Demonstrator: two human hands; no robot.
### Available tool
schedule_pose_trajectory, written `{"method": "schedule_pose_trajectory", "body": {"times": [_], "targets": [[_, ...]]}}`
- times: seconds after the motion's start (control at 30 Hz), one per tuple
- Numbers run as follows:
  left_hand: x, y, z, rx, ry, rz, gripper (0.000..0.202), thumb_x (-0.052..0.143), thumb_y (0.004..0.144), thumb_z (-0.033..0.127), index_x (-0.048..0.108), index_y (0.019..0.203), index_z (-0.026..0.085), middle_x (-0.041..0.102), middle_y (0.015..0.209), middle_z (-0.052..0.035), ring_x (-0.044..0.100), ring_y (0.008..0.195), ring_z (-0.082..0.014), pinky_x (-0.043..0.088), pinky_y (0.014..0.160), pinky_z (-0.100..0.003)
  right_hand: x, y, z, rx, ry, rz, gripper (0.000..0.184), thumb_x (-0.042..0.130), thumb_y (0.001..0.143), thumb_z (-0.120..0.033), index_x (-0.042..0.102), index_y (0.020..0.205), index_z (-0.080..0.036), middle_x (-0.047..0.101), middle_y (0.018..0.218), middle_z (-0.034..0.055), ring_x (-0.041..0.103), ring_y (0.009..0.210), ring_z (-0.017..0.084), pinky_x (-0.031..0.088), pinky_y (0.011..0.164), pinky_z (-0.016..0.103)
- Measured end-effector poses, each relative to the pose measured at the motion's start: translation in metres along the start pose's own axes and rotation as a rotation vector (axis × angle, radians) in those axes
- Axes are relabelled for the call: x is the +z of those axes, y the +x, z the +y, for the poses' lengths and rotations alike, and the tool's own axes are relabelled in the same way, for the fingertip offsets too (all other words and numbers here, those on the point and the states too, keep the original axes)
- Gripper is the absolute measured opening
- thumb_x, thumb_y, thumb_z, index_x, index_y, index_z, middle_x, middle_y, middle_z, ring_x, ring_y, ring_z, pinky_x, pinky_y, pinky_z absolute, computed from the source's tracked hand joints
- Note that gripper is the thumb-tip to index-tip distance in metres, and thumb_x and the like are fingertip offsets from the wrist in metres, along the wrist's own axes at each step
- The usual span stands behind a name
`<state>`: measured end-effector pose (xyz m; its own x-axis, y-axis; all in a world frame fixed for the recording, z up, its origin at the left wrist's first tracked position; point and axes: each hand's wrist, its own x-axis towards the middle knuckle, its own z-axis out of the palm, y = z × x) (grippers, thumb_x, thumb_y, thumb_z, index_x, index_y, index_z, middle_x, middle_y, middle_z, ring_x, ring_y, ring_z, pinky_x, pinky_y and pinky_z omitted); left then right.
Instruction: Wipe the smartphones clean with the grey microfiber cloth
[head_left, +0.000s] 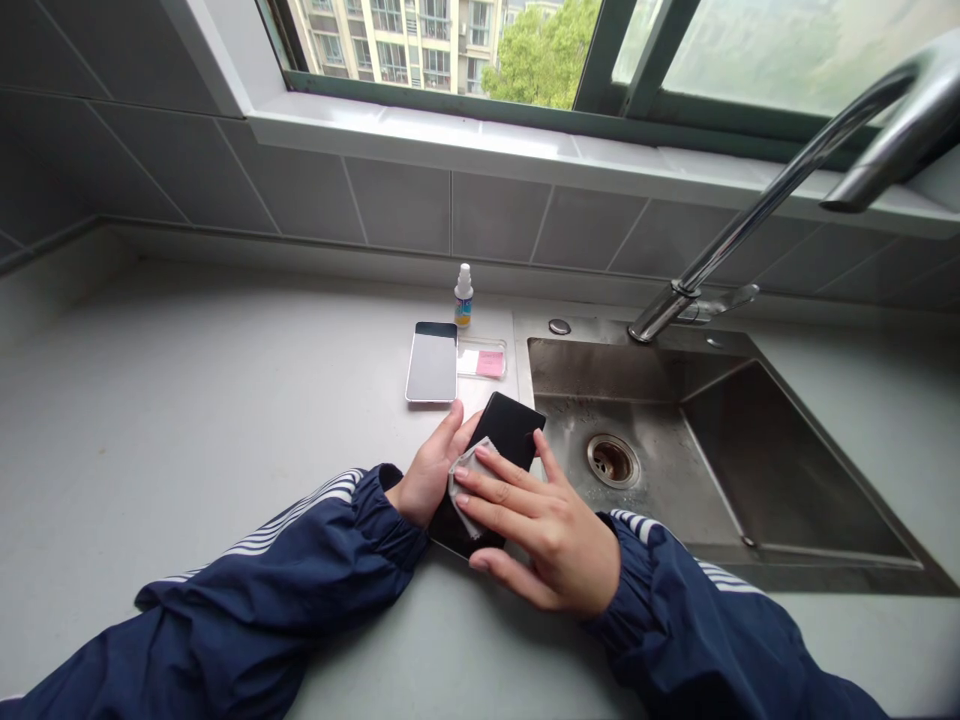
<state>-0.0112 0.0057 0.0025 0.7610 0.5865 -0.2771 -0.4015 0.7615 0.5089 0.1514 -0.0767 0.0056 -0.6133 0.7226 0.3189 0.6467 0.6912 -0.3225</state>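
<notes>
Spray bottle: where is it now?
Head view: the spray bottle stands on the countertop, behind the clear tray, left of the steel sink.

On the stone countertop [225, 400], a slim plastic spray bottle [463, 297] stands behind a flat rectangular slab [431, 365] and a clear plastic box [481, 358], the slab left of the box. Right of them sits the steel sink [600, 370], a curved steel faucet [750, 220] rising behind it, below the window [750, 60]. Nearer, just beside the sink, a rectangular glass smartphone [514, 425] lies between the left hand [433, 472] and the right hand [540, 530], with a folded cloth [465, 490] on it under the right fingers [502, 490].
</notes>
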Motion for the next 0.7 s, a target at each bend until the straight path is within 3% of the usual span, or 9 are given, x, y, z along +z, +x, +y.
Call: {"method": "schedule_pose_trajectory", "body": {"times": [0.13,0.23,0.43,0.57,0.7], "targets": [[-0.002,0.001,-0.001,-0.035,-0.059,-0.042,0.067,0.030,0.101,0.057,0.049,0.146,0.012,0.071,0.116,-0.0171,0.069,0.107,-0.0279,0.052,0.097,-0.039,0.001,0.000,0.004,0.104,-0.050,0.054,0.042,0.048,0.101,-0.032,0.052,0.142,-0.021,0.051,0.150,0.0068,0.035,0.148,0.026,-0.010,0.123,0.058],[-0.004,0.002,-0.001,-0.045,-0.064,-0.025,0.064,0.033,0.101,0.056,0.049,0.147,0.014,0.072,0.113,-0.0133,0.069,0.106,-0.0278,0.053,0.097,-0.038,0.000,-0.001,0.008,0.215,-0.108,0.059,0.044,0.046,0.102,-0.032,0.047,0.146,-0.022,0.046,0.154,0.0071,0.032,0.149,0.027,-0.003,0.122,0.062],[-0.004,0.001,-0.001,-0.064,-0.064,-0.101,0.058,0.028,0.102,0.056,0.051,0.147,0.026,0.073,0.114,-0.0064,0.069,0.104,-0.0266,0.056,0.092,-0.039,0.001,-0.001,0.014,0.391,-0.192,0.087,0.050,0.043,0.103,-0.035,0.039,0.151,-0.023,0.036,0.159,0.0071,0.027,0.151,0.030,0.015,0.118,0.070],[-0.003,0.002,-0.001,-0.033,-0.058,-0.093,0.058,0.029,0.102,0.054,0.052,0.145,0.023,0.073,0.112,-0.0067,0.069,0.104,-0.0261,0.055,0.092,-0.037,0.003,-0.001,0.015,0.373,-0.187,0.071,0.052,0.043,0.102,-0.036,0.036,0.152,-0.021,0.034,0.160,0.0086,0.024,0.152,0.031,0.015,0.118,0.070],[-0.001,0.002,0.000,-0.018,-0.048,-0.038,0.062,0.026,0.102,0.054,0.052,0.145,0.019,0.073,0.110,-0.0094,0.069,0.104,-0.0273,0.054,0.094,-0.039,0.002,-0.001,0.009,0.252,-0.131,0.021,0.051,0.045,0.102,-0.036,0.041,0.150,-0.019,0.038,0.158,0.0084,0.024,0.152,0.030,0.005,0.122,0.065]]}}
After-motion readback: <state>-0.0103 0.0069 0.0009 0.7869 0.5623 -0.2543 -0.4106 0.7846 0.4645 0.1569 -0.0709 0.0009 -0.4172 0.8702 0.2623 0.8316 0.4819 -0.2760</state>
